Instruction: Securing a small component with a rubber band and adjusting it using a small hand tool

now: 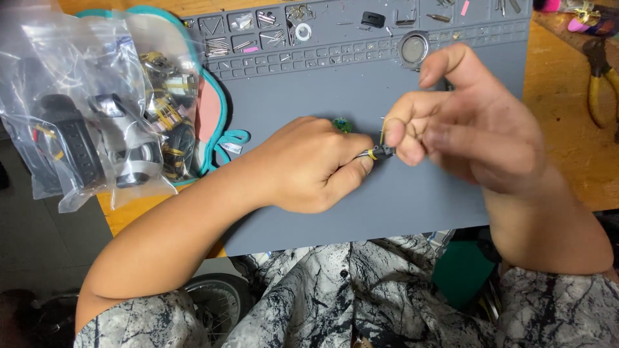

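Clear plastic bags [97, 109] of dark parts are seen at the left. Over the grey mat [309, 90], a small dark part [380, 153] is pinched by the left hand [309, 164], and a thin wire [383, 132] rising from it is nipped by the right hand [471, 129]. Pliers [603, 90] lie far right.

— What's on my counter [567, 161] now?
— A work mat [309, 90] fills the middle, its parts tray along the far edge. Bagged parts [97, 122] sit at the left edge, pliers [603, 84] at the right edge. My hands [309, 164] meet over the mat's centre.
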